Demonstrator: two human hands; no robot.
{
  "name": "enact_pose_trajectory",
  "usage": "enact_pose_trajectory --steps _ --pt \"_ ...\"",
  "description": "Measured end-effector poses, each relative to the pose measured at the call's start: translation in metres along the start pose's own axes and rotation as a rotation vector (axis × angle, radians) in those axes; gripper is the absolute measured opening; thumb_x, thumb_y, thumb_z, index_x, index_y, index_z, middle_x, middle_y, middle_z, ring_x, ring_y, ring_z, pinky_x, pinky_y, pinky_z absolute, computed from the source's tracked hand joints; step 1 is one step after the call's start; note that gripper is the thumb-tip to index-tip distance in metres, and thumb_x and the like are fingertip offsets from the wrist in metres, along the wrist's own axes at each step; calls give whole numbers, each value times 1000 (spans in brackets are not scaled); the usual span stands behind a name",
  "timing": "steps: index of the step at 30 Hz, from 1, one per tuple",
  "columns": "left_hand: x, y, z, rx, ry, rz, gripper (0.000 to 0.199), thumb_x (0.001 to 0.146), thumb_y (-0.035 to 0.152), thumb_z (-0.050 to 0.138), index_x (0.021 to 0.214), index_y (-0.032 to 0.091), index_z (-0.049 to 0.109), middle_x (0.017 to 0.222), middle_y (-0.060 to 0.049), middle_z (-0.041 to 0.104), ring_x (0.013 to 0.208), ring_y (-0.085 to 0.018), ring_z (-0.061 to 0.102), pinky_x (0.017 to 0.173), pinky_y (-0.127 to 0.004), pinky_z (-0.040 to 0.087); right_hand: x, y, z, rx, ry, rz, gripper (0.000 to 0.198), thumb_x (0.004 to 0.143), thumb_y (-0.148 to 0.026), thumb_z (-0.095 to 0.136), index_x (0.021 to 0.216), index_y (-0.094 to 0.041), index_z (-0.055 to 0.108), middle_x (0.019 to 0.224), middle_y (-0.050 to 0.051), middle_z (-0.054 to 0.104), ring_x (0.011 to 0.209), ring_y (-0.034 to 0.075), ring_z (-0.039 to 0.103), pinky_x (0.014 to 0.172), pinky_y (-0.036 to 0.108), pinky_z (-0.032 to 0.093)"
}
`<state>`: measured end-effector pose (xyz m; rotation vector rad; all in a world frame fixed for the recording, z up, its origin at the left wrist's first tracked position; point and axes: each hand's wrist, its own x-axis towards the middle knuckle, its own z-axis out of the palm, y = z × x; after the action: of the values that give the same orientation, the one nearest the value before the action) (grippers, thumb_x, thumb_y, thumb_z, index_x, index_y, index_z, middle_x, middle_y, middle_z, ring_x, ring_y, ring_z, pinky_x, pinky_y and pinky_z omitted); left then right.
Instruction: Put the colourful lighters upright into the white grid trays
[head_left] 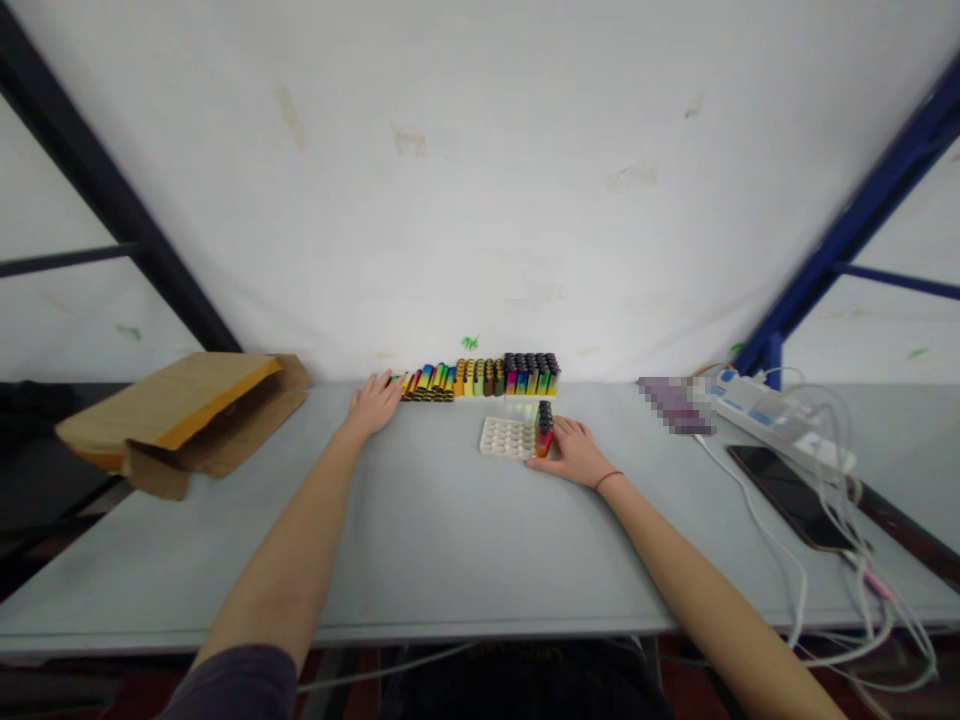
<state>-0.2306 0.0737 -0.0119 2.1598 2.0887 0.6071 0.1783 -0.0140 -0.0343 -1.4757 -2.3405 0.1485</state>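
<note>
My left hand (375, 402) rests at the left end of a pile of loose, brightly coloured cigarette lighters (431, 382), its fingers stretched out and touching the pile. Some of its fingertips are hard to make out. A white tray with round holes (506, 438) lies in front of the pile. One column of black-topped lighters (544, 430) stands upright at the tray's right end. My right hand (579, 452) is closed around that end, its thumb along the front edge and its fingers behind.
Against the wall stand yellow-to-brown lighters (480, 378) and a block of black-topped lighters (532, 375). An opened brown paper package (180, 410) lies at the left. At the right are a power strip (780, 420), a dark phone (791, 497) and tangled white cables (757, 510).
</note>
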Motion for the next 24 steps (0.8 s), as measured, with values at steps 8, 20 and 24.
enact_pose_trajectory --steps 8,20,24 --pt "10 6 4 66 -111 4 56 102 38 23 150 26 50 163 -8 38 150 -30 34 117 -66 30 -1 0 -1 11 1 -2 79 81 -71 66 135 -14 58 140 19 59 130 35 53 109 49 37" --pt "0 6 0 178 -77 -19 55 102 43 26 148 30 52 166 -8 33 148 -35 34 114 -71 31 -1 0 0 13 8 1 79 81 -73 65 135 -16 59 141 19 59 130 36 53 109 50 36" --pt "0 8 -4 184 -109 -50 54 100 38 27 148 31 52 166 -8 33 149 -37 32 111 -76 29 -1 -2 -3 16 1 0 77 81 -72 66 133 -15 60 141 19 59 130 35 53 109 49 37"
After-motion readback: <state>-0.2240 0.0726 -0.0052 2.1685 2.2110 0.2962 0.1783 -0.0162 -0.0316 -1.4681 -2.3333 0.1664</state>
